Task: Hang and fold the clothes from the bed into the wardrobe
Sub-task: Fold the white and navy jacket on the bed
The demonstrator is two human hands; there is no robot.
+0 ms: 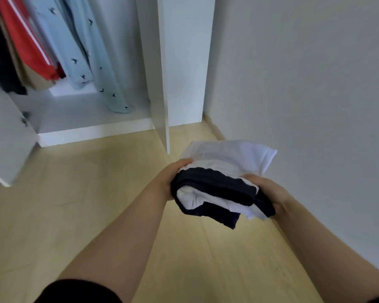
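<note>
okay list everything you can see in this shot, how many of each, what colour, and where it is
folded clothes bundle: one, white and dark navy, held between both hands above the floor
wardrobe: one, white, upper left, doors open
hanging garments: several, black, tan, red and pale blue with small dark motifs, inside the wardrobe
wardrobe door: one seen edge-on, white, centre; another at the left edge
floor: one, light wood, lower frame
wall: one, pale grey-white, right
left hand: one, grip on the bundle's left side
right hand: one, grip on the bundle's right side
</note>
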